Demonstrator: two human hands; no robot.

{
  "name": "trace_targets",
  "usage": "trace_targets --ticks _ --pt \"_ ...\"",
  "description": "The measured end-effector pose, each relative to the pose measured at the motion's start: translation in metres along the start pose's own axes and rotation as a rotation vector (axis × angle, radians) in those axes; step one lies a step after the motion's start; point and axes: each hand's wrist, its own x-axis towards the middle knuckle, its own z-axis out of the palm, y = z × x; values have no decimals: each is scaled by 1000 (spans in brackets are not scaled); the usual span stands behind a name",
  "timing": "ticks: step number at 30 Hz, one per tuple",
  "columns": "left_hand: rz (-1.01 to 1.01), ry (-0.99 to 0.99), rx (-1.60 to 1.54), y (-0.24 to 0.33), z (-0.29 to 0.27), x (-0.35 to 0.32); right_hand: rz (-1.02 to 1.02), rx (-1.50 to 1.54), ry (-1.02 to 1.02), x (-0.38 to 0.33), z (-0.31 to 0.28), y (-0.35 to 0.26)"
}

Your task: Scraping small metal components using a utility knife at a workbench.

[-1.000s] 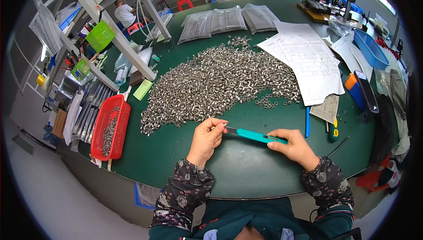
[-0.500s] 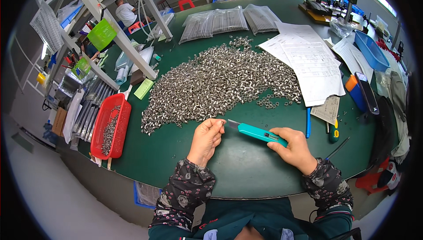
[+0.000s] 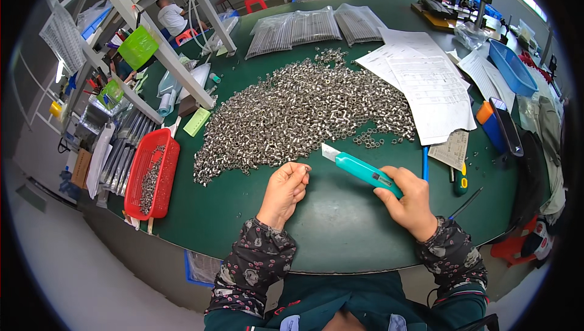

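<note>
My right hand (image 3: 406,200) is closed round a teal utility knife (image 3: 363,171), its blade out and tilted up toward the left. My left hand (image 3: 285,190) pinches a small metal ring (image 3: 307,169) between thumb and fingertips; only part of the ring shows. The blade is apart from the ring, a little above and to its right. Just beyond both hands spreads a large pile of small silvery metal rings (image 3: 298,109) on the green tabletop (image 3: 340,234).
A red basket (image 3: 168,173) with more rings stands at the left. Printed papers (image 3: 429,97), a blue pen (image 3: 425,164), a screwdriver (image 3: 460,182) and a phone (image 3: 507,125) lie at the right. Bagged metal tubes (image 3: 313,27) lie behind the pile; a shelf frame (image 3: 161,45) rises far left.
The knife has swung up and away from the ring, its blade tip now higher and farther right. My left hand has hardly moved and still pinches the ring.
</note>
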Motion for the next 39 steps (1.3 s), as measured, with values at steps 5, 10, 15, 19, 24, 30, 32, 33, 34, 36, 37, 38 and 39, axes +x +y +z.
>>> trace_targets --ticks 5,10,15,19,24,30,32,33,34,36,37,38,39 --pt "50 19 1 -1 0 2 80 79 -125 -4 4 8" --pt "46 37 10 -1 0 1 171 129 -266 -5 3 7" --pt "45 51 28 -1 1 2 203 175 -320 -3 2 4" --pt "55 28 32 -1 2 1 307 232 -393 0 -1 1" --pt "97 -16 113 -2 2 1 249 194 -325 -4 4 5" --pt "52 10 2 -2 2 0 55 68 -15 -1 -1 -5" --pt "70 6 -11 0 4 1 39 65 -39 -1 0 -1" --pt "72 6 -11 0 4 1 37 64 -38 -1 1 -1" --pt "80 3 10 0 5 1 39 66 -66 -2 1 -1" --pt "87 1 30 0 4 1 41 67 -95 -3 2 -1" --pt "99 -3 21 0 3 2 61 74 -124 -3 2 0" --pt "110 -8 11 0 1 2 81 82 -154 -4 2 1" --pt "110 -8 12 -1 1 3 81 82 -154 -4 3 3"
